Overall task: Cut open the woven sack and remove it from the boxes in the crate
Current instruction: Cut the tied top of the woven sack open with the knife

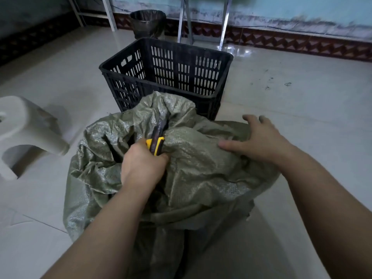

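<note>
1. Left hand (144, 168): fingers clenched round the yellow utility knife (158, 137), blade buried in a fold.
2. Right hand (259, 138): fingers spread, pinning the woven sack (201, 174) on the floor before an empty black crate (167, 75).
3. Keep fabric taut, cut shallow, away from the right hand; boxes hidden.

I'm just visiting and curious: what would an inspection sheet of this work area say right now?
Surface: glossy pale tiled floor, a few dark specks on it.
Job's things: green woven sack, crumpled over something bulky; boxes not visible.
Tool: yellow-and-black utility knife, front end in the sack's folds.
Clutter: black slotted crate behind the sack, white plastic stool, dark bin.
Hands: left hand gripping the knife; right hand open, flat on the sack.
Cables: one along the wall base.
Surroundings: stained blue wall, metal legs.
</note>
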